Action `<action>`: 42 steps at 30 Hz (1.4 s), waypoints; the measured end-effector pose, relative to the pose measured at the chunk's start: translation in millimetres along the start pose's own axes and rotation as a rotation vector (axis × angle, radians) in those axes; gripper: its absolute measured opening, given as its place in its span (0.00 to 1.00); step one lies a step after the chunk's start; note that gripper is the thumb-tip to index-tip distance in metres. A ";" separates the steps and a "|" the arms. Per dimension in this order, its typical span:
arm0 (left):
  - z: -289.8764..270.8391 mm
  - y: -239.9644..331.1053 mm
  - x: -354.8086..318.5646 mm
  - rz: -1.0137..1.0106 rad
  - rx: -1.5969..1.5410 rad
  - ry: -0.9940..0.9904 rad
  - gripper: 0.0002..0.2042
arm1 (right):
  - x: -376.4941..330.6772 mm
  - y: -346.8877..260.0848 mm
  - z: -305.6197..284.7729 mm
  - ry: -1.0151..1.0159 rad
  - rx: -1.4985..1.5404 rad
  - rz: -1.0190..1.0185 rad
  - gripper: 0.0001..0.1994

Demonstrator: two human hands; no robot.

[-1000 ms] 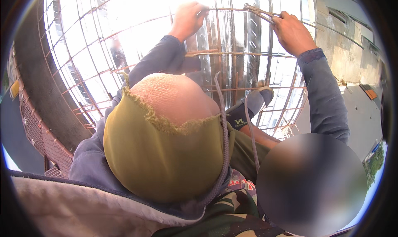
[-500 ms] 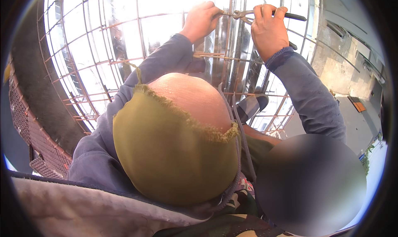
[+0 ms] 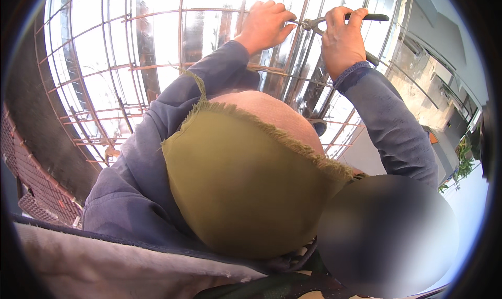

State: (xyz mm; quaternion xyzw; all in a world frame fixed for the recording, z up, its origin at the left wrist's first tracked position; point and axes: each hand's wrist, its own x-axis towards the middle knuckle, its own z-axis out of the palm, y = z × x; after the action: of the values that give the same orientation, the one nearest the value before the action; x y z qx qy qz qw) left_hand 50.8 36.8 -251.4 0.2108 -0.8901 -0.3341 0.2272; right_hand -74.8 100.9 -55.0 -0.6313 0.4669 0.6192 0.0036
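Note:
My right hand (image 3: 345,40) grips a pair of pincers (image 3: 308,25) with black handles, one handle sticking out to the right past my fingers. The pincers' jaws are at a thin wire (image 3: 295,21), just right of my left hand (image 3: 265,27). My left hand's fingertips pinch that wire, its end hidden by the fingers. Both hands are above a grid of rusty rebar (image 3: 157,15), over shiny metal decking (image 3: 196,40). Glare washes out much of the decking, so where the wire meets the bars cannot be made out.
A bent knee under torn olive cloth (image 3: 251,178) fills the middle, between my sleeved arms. Left of the grid runs a dark ledge (image 3: 36,89), with a reddish tiled roof (image 3: 44,178) beyond. At the right are a weathered wall (image 3: 418,71) and green plants (image 3: 463,160). A round blur hides the lower right.
My view has shifted, and the knee appears farther right. Both hands and the pincers appear slightly right and lower, with the pincers still in my right hand. My left thumb is more spread from the fingers.

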 end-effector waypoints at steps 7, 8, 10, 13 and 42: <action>12.9 -8.7 -4.9 0.075 0.036 0.042 0.06 | -7.3 17.5 13.6 0.082 0.185 0.042 0.13; 14.1 -10.6 -4.3 0.087 0.057 0.043 0.07 | -4.5 17.9 17.7 0.076 0.221 0.045 0.13; 16.8 -10.8 -4.8 0.106 0.077 0.049 0.06 | 3.6 15.3 29.1 0.058 0.300 0.053 0.12; 21.1 -9.8 -5.2 0.113 0.096 0.071 0.06 | 8.7 13.2 40.4 0.114 0.369 0.058 0.11; 6.0 -2.3 -15.1 0.023 0.014 -0.001 0.16 | 20.6 -4.8 7.0 -0.161 1.074 -0.194 0.15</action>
State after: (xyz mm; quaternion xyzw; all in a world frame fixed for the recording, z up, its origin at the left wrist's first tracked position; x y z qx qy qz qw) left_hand 60.1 46.2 -261.0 0.2020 -0.8949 -0.3255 0.2291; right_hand -81.6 95.6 -75.5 -0.5315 0.6552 0.3370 0.4178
